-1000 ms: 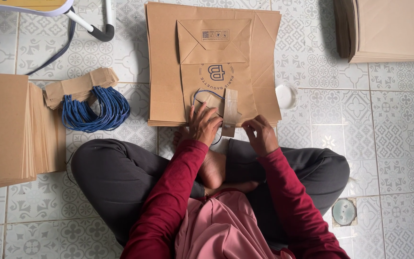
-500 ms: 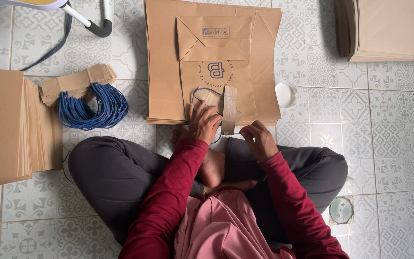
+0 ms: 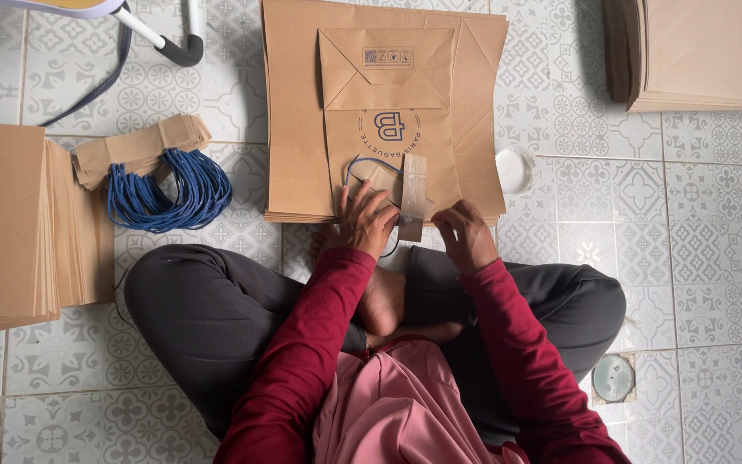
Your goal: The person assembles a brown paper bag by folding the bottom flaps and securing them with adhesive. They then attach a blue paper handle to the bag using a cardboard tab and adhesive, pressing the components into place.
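A stack of flat brown paper bags (image 3: 298,103) lies on the tiled floor in front of my crossed legs. My left hand (image 3: 366,219) presses on the near edge of the top bag, over a blue cord handle (image 3: 361,163) and a small brown paper strip (image 3: 413,196). My right hand (image 3: 464,235) rests at the bag's near edge just right of the strip, fingers curled; whether it pinches the strip is hard to tell.
A bundle of blue cords (image 3: 165,191) with brown paper strips (image 3: 135,150) lies at the left. Stacks of brown paper stand at far left (image 3: 10,223) and top right (image 3: 706,51). A small white dish (image 3: 513,169) sits right of the bags; a round lid (image 3: 613,378) lies by my right knee.
Both hands stay at the bag's near edge, shifting only slightly. The view has drifted a little.
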